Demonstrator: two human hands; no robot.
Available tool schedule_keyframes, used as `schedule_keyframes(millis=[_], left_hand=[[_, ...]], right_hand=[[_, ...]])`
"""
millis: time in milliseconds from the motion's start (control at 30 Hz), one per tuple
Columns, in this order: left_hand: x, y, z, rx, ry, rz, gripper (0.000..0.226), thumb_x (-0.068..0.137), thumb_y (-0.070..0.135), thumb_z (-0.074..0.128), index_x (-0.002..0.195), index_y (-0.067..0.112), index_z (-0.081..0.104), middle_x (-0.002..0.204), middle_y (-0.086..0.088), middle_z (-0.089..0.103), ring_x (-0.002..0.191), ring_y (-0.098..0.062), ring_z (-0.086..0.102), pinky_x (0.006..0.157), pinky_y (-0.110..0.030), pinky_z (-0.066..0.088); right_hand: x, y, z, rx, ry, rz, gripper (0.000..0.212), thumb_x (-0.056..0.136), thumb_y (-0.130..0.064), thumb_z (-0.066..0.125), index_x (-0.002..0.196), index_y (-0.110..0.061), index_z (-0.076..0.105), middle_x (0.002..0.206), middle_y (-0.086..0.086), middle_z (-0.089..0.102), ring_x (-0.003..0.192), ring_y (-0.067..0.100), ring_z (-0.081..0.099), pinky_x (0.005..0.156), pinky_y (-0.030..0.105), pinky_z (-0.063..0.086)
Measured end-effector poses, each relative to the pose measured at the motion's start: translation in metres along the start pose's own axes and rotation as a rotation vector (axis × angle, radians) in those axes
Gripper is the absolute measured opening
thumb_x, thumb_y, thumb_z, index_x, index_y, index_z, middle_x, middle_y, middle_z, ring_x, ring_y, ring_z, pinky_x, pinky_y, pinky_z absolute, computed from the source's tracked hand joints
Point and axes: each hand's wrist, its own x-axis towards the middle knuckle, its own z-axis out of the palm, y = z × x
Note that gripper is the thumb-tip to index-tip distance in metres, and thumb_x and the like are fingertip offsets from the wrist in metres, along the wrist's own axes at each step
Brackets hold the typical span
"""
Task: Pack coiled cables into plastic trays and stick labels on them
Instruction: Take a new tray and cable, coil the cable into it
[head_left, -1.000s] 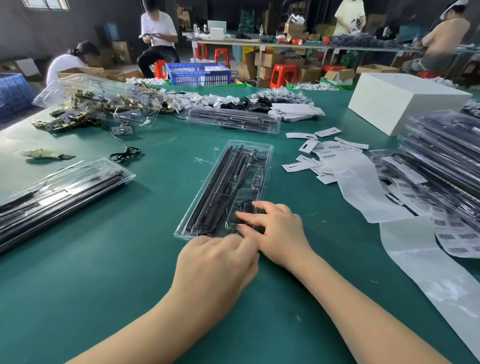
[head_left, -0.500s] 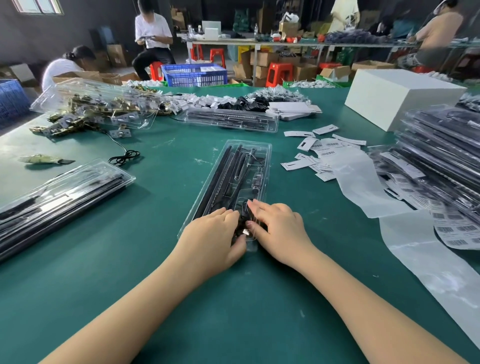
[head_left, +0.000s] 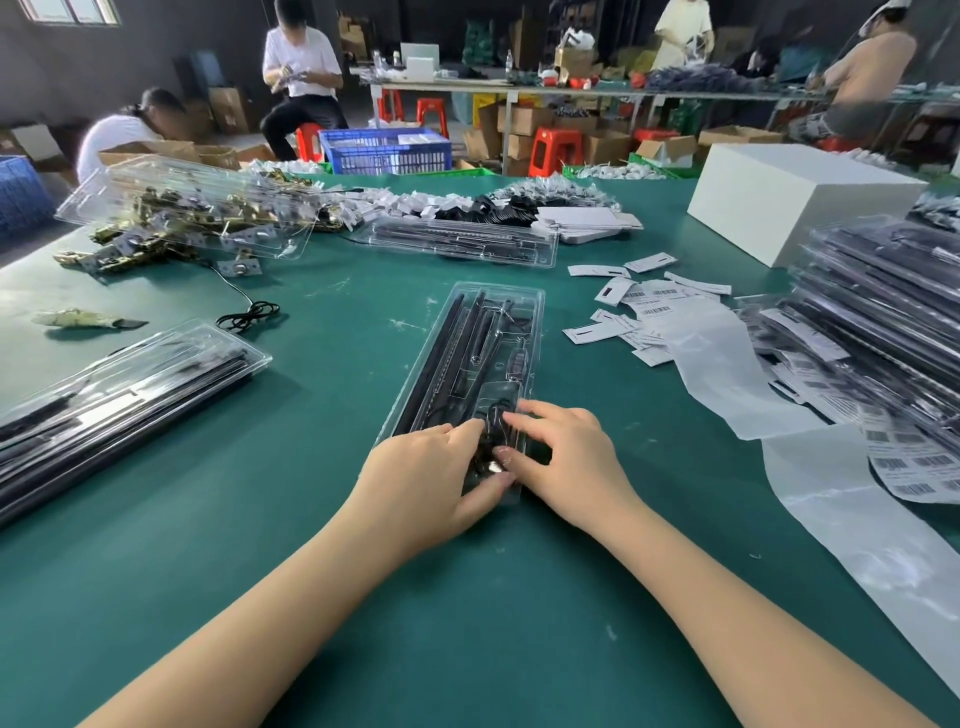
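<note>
On the wide green worktop (head_left: 322, 519), a long clear plastic tray (head_left: 524, 312) is being filled, lying lengthways at the centre, well apart from the tall stack of packed trays (head_left: 878, 322) at the right edge. Black rods are being held in the tray's left channels, while a small black coiled cable (head_left: 491, 441) is being pressed down into the pocket at its near end. The step in hand is judged to be the seating of the cable; labelling is not yet begun. The left hand (head_left: 426, 478) is being kept on the near left part of the tray, fingers bent onto the coil and thumb at the near rim. The right hand (head_left: 566, 457) is being laid beside it, fingers spread and curved down over the pocket; whether the cable is being pinched or only pushed cannot be told. For the next move, the coil is likely to need tucking fully below the rim, after which one of the white barcode labels (head_left: 649, 306) scattered just right of the tray would be reached for.
</note>
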Motion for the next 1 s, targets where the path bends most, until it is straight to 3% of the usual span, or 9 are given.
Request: schedule_keyframes(millis=[100,233,367,467,700,833,1000], left_hand=[[0.000,0.001,-0.006,-0.065,0.031,-0.018,0.067,0.086,0.064,0.015,0.111,0.019,0.059,0.085,0.004,0.071,0.073,-0.023,0.068,0.053,-0.031,0.044],[-0.001,0.003,-0.007,-0.113,0.037,-0.045,0.059,0.090,0.058,0.023,0.104,0.016,0.062,0.076,0.003,0.071,0.064,-0.026,0.066,0.047,-0.028,0.035],[-0.002,0.002,-0.007,-0.129,0.042,-0.074,0.060,0.088,0.060,0.017,0.111,0.024,0.059,0.082,0.004,0.072,0.071,-0.025,0.067,0.051,-0.029,0.037],[-0.002,0.002,-0.006,-0.122,0.045,-0.085,0.061,0.087,0.062,0.014,0.110,0.025,0.058,0.080,0.003,0.071,0.070,-0.025,0.066,0.051,-0.028,0.032],[-0.001,0.000,-0.002,-0.146,0.084,-0.121,0.075,0.081,0.067,0.007,0.119,0.026,0.056,0.084,0.001,0.072,0.079,-0.029,0.066,0.058,-0.032,0.039],[-0.001,-0.001,-0.001,-0.165,0.092,-0.133,0.078,0.080,0.069,0.005,0.122,0.027,0.055,0.089,0.002,0.073,0.082,-0.028,0.066,0.063,-0.033,0.047],[-0.001,-0.002,-0.001,-0.179,0.088,-0.129,0.079,0.079,0.069,0.005,0.126,0.027,0.054,0.092,0.003,0.073,0.085,-0.028,0.066,0.065,-0.033,0.048]], right_hand=[[0.000,-0.003,0.000,-0.050,-0.013,-0.065,0.046,0.092,-0.048,0.057,0.137,-0.041,0.050,0.142,-0.016,0.048,0.121,0.019,0.033,0.104,0.036,0.030],[0.005,-0.006,-0.001,-0.118,-0.056,-0.137,0.038,0.095,-0.041,0.055,0.132,-0.032,0.060,0.144,-0.011,0.044,0.126,0.025,0.030,0.105,0.031,0.024],[0.008,-0.009,-0.007,-0.005,-0.128,-0.295,0.033,0.094,-0.019,0.060,0.126,-0.010,0.065,0.115,0.008,0.063,0.114,0.026,0.049,0.103,0.024,0.029],[0.011,-0.009,-0.011,-0.003,-0.154,-0.357,0.022,0.093,-0.015,0.060,0.110,-0.007,0.072,0.101,0.009,0.063,0.102,0.026,0.051,0.098,0.033,0.038],[0.011,-0.010,-0.012,-0.042,-0.144,-0.351,0.017,0.094,-0.019,0.056,0.103,-0.009,0.068,0.100,0.009,0.061,0.097,0.028,0.052,0.091,0.042,0.042],[0.010,-0.011,-0.012,-0.132,-0.183,-0.361,0.023,0.095,-0.019,0.051,0.112,-0.012,0.065,0.106,0.006,0.054,0.098,0.024,0.042,0.089,0.038,0.041],[0.008,-0.014,-0.013,-0.198,-0.139,-0.393,0.022,0.093,-0.018,0.051,0.108,-0.014,0.065,0.102,0.007,0.056,0.092,0.027,0.047,0.080,0.039,0.042]])
